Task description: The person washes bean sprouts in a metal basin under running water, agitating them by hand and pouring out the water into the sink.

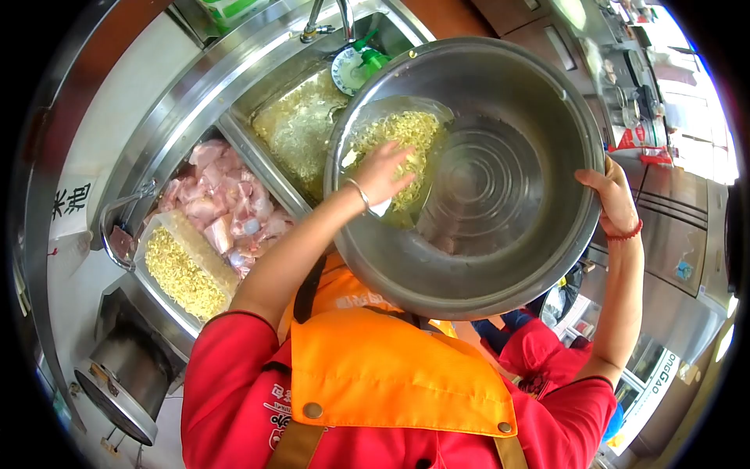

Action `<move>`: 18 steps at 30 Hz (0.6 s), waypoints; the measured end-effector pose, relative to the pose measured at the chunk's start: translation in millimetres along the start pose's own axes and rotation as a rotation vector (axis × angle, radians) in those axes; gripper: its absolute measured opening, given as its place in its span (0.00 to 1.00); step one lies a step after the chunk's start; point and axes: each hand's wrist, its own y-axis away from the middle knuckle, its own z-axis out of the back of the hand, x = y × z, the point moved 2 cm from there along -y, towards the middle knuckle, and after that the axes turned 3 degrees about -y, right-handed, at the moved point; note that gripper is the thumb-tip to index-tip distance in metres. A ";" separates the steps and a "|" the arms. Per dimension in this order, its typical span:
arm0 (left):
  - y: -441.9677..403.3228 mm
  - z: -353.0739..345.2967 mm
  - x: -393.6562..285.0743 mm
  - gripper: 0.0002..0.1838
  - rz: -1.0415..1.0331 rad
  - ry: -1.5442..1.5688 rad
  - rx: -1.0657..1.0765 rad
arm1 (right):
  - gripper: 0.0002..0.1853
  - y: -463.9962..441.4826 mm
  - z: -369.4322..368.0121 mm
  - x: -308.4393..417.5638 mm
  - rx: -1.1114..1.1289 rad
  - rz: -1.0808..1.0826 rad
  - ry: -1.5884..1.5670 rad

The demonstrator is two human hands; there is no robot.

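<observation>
A large round metal basin point(500, 258) is tilted over the sink's edge, with water and a heap of yellow sprouts point(414, 133) gathered at its left side. My right hand point(612, 195) grips the basin's right rim, thumb on the inside. Inside the basin, my left hand point(379, 176) lies over the sprouts with its fingers apart. Whether sprouts are under its palm is hidden. Left of the basin, a sink compartment point(301, 129) holds murky water.
Raw meat pieces point(223, 195) fill the left sink compartment, beside a clear container of sprouts point(183, 270). A faucet point(316, 30) and a patterned bowl point(346, 72) are at the top. Lower left stands a metal pot point(129, 375). Someone in red is partly visible behind the basin.
</observation>
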 end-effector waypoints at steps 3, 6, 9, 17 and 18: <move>0.2 19.9 -9.6 0.26 0.005 -0.317 -0.229 | 0.19 -1.4 0.6 -1.6 -0.004 0.008 -0.020; -9.9 7.3 33.8 0.29 0.178 -0.381 -0.297 | 0.19 -0.7 1.3 -3.0 0.008 0.009 -0.029; -21.4 -1.3 42.8 0.32 0.284 -0.330 -0.241 | 0.20 0.9 -2.3 0.9 0.014 0.027 -0.035; -46.5 -38.0 36.1 0.36 0.361 -0.122 -0.115 | 0.21 5.7 -8.0 5.4 0.017 0.014 -0.052; -45.9 -42.5 35.9 0.35 0.364 -0.097 -0.112 | 0.21 5.6 -8.6 5.2 0.014 0.014 -0.055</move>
